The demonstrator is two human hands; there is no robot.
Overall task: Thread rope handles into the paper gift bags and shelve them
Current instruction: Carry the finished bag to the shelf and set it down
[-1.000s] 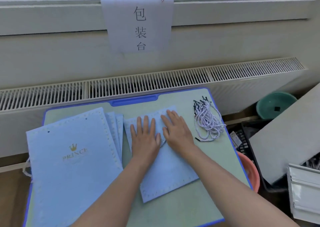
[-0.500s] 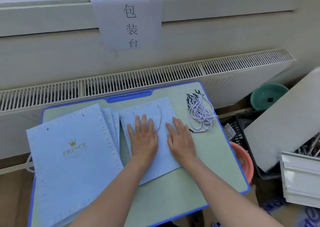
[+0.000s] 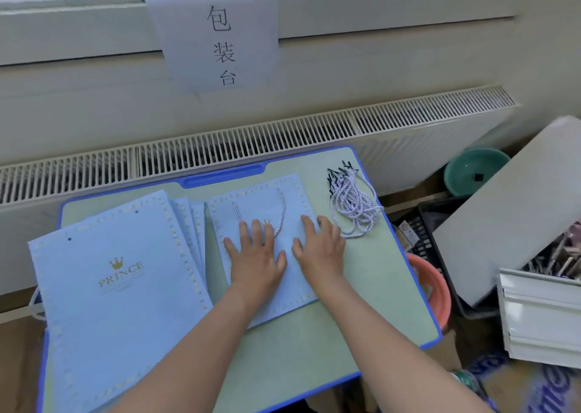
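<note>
- Fingers of my left hand [image 3: 255, 263] and my right hand [image 3: 320, 252] lie straight and slightly spread, palms down on the small gift bag [image 3: 267, 255]; they curl round nothing, they only press
- I take that bag as my landmark: it lies flat in the middle of the desk [image 3: 371, 290], and I hold it down, I judge, to flatten the paper and keep it from sliding
- One rope handle [image 3: 279, 211] runs down the bag's face from its top edge, the loop's low end just beside my left fingertips [image 3: 248, 225]; so this side looks threaded already, though I cannot tell how the ends sit in the holes
- Right of the bag, near my right fingers [image 3: 327, 224] but apart from them, lies the bundle of spare ropes [image 3: 353, 206], dark tips fanned toward the wall, kept where my right hand can pick one without a stretch
- Left of the bag, the larger flat bags [image 3: 116, 274] are stacked and fanned, the top one showing a gold crown and bare punch holes, so I judge they wait for handles
- Beyond the bag, on the wall, hangs a paper sign [image 3: 217, 35]
- No shelf shows, so shelving is not yet done
</note>
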